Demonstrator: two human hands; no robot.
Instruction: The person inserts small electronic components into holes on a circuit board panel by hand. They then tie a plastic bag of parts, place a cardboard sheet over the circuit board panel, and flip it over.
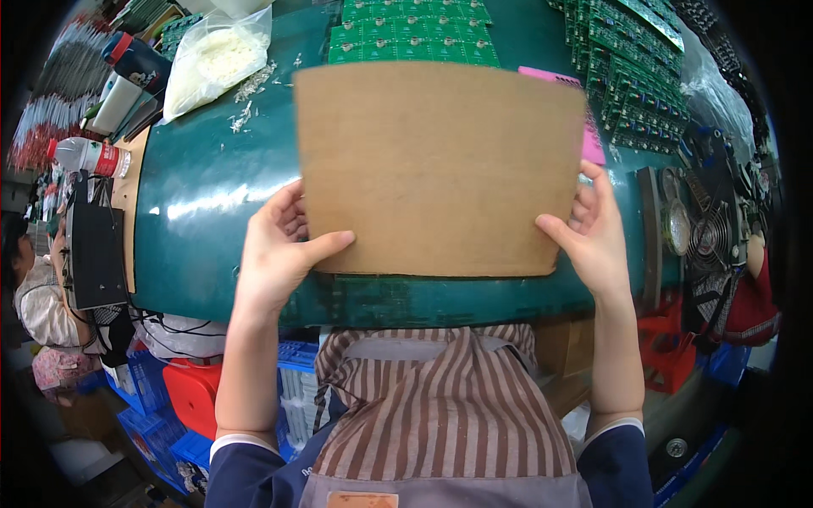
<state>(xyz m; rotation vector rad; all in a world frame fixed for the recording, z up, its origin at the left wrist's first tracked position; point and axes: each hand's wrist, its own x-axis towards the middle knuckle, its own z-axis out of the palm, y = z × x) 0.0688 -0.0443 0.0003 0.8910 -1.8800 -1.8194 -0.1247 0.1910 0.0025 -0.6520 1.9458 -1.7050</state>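
A flat brown cardboard sheet (440, 169) is held up in front of me over the green table (203, 220). My left hand (288, 237) grips its lower left edge, thumb on the near face and fingers curled behind. On the opposite side, my right hand (593, 220) pinches the right edge in the same way. Past the sheet's top edge lies a panel of green circuit boards (412, 30), its lower part hidden by the cardboard. A pink sheet or pad (593, 148) shows partly from behind the sheet's right edge.
Stacked circuit boards (631, 76) fill the back right. An open plastic bag of small pale parts (222, 59) sits back left, with loose bits beside it. A dark bottle (135, 63) and a clear bottle (91, 157) stand left. Another person (51, 296) is at far left.
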